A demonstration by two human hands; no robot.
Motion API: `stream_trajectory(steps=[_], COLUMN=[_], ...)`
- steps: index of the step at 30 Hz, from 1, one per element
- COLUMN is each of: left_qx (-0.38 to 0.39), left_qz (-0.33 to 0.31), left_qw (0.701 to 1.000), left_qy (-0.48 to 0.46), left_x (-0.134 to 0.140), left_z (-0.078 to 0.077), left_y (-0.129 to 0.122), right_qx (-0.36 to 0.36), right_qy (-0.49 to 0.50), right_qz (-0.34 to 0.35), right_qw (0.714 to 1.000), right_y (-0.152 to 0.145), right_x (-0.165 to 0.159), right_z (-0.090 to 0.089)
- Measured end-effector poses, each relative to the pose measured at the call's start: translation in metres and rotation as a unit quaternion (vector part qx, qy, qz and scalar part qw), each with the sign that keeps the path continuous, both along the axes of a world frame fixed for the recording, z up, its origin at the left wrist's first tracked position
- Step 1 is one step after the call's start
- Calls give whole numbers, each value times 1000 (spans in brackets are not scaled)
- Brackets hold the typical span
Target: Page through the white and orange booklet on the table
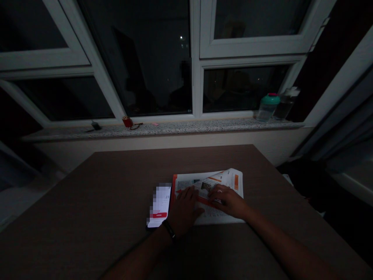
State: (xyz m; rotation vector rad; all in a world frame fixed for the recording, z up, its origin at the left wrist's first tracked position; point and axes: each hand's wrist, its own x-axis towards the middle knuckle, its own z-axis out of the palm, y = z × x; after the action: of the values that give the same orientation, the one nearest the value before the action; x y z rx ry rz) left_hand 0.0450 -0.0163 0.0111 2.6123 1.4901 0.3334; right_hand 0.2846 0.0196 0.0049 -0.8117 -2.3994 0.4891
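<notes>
Fingers of left hand (pixel 184 210) lie slightly spread on printed paper (pixel 211 216) on the table (pixel 96 202), presumably bracing it, while right hand (pixel 231 203) rests curled at its folded flap (pixel 216 181), pinch or press unclear.

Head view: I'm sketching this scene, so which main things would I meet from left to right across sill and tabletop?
Small dark item → small red item → lit phone → left hand → right hand → green-lidded bottle → white-lidded bottle. The printed paper, overlapped by both hands, is left out.
</notes>
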Motion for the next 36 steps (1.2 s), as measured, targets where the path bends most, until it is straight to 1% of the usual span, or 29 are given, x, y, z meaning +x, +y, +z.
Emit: stream_trajectory(steps=[6,11,19,22,31,36], left_qx=[-10,7,13,8,-4,3], left_qz=[27,29,9,10,17,16], left_qw=[999,1000,1000,1000,1000,1000], left_qy=[17,7,-20,-10,3,11], left_x=[0,-2,-1,0,4,4], left_z=[9,8,-4,-2,10,8], left_y=[-2,-2,0,2,3,6], right_qx=[43,59,36,29,34,37], right_qy=[-12,-16,-30,-28,-25,-24], right_qz=[0,-18,-13,-13,-1,-6], right_qw=[999,998,999,999,999,999], right_y=[-1,0,2,1,-2,-1], right_x=[-1,-1,0,1,-3,-2], right_z=[0,-2,-2,0,3,0])
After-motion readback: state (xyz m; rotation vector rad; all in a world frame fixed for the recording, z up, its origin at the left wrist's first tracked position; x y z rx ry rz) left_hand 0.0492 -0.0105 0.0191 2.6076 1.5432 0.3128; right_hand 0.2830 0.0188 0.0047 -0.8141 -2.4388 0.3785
